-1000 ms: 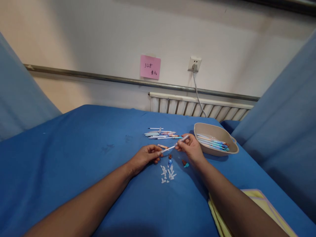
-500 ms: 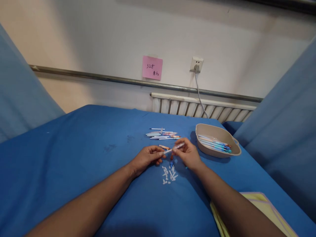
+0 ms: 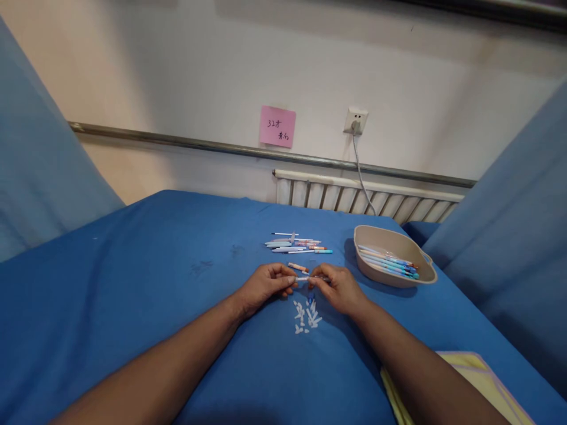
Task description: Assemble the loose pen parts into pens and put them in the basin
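Nr. R corner of surface (image 3: 199, 236): yellow cloth (image 3: 482, 375). Approx. mid-surface: small white pcs. (image 3: 311, 316), loose. Just beyond: L hand (image 3: 268, 283) and R hand (image 3: 343, 287), grips narrow, pinching opp. ends of slim pen (image 3: 302, 279), R end part-hidden. Step, est.: two-handed work on pen; next move calls for steady, in-line grips. Far: loose pens (image 3: 287, 244); tub (image 3: 385, 236) w/ pens, nr. R edge.

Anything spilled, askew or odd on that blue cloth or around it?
Yes: dark smudges mark the blue cloth, left of the loose pen parts, standing out against the plain fabric. Whether they are ink, damp or old stains, I can't tell. Otherwise nothing stands out: the small white pieces lie loose, but grouped together.
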A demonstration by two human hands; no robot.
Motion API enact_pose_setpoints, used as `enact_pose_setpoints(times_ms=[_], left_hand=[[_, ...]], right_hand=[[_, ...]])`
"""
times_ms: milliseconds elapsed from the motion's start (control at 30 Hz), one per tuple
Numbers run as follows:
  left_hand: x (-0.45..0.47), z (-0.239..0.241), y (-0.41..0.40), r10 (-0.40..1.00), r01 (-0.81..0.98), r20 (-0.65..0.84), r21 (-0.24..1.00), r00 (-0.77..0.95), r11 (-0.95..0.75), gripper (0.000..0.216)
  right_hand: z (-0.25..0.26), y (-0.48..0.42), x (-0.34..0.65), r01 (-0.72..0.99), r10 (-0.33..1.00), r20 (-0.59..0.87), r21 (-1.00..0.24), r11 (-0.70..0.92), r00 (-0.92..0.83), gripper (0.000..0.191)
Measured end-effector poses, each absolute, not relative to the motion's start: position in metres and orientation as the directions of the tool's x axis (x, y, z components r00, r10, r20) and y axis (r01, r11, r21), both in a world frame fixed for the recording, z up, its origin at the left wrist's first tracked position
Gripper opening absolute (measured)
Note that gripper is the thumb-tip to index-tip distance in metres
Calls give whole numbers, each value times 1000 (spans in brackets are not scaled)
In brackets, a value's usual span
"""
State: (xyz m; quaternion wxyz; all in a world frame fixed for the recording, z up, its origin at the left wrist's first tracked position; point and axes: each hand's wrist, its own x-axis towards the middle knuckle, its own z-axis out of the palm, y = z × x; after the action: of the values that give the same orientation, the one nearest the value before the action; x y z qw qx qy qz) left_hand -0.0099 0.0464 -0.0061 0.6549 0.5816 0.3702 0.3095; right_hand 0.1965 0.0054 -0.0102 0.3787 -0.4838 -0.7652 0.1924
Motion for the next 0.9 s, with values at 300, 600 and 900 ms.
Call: enact_pose_setpoints(times_ms=[300, 600, 900], left_hand=[[-8, -7, 49, 884, 106, -72, 994, 461, 26, 27], [-7, -6, 46, 867, 132, -99, 990, 489, 38, 31], [-7, -5, 45, 851, 118, -125, 990, 510, 75, 30]], right_hand=[[-17, 9, 191, 572, 909, 346, -707, 415, -232, 17], [-7, 2, 193, 760, 854, 340, -401, 511, -394, 17], [-6, -3, 188, 762, 833, 385, -368, 533, -397, 10]])
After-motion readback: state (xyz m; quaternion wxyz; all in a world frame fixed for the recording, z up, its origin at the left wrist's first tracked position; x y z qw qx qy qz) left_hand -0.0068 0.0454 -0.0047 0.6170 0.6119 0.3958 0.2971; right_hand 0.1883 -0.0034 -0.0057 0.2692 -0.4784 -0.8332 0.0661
